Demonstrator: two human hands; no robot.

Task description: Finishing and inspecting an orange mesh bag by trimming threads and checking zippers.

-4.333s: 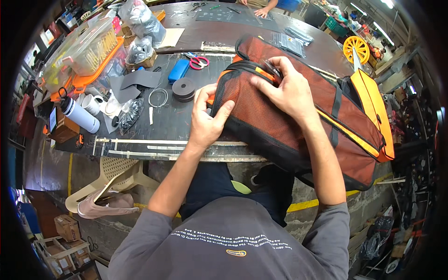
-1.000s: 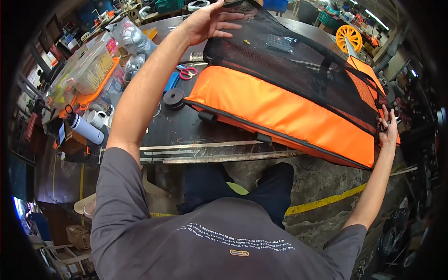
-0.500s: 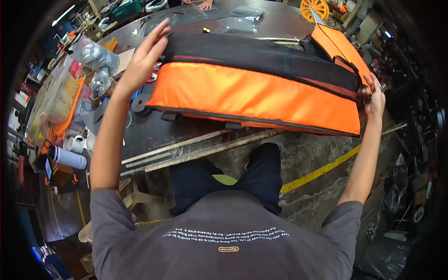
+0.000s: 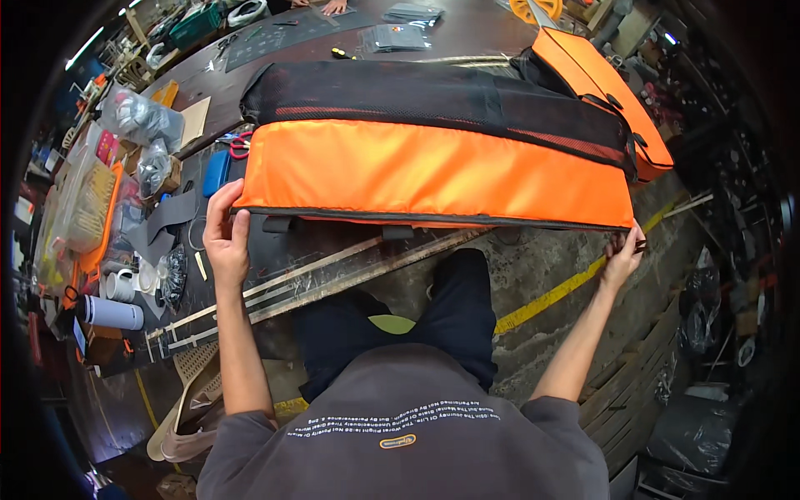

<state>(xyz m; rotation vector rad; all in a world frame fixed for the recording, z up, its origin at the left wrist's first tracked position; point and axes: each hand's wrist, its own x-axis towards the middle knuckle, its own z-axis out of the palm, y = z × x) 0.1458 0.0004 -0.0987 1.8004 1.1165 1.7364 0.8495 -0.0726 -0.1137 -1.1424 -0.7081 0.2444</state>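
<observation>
A long orange bag (image 4: 433, 171) with a black mesh top panel lies across the dark worktable (image 4: 317, 242), its right end reaching past the table edge. My left hand (image 4: 225, 233) grips the bag's lower left corner. My right hand (image 4: 623, 254) pinches the lower right corner, off the table over the floor. An orange flap (image 4: 604, 83) of the bag folds up at the far right.
Clear plastic bins (image 4: 83, 200), bagged parts (image 4: 137, 117), red-handled scissors (image 4: 239, 146), a blue case (image 4: 215, 172), tape rolls and a white cylinder (image 4: 112, 314) crowd the table's left side. Metal rulers (image 4: 317, 279) line the front edge. A yellow line (image 4: 567, 287) crosses the concrete floor. Another person's hand (image 4: 337, 7) shows at the far edge.
The bag went from an upright, lifted hold to lying flat with its orange side toward me. My left hand came down from the top edge to the lower left corner.
</observation>
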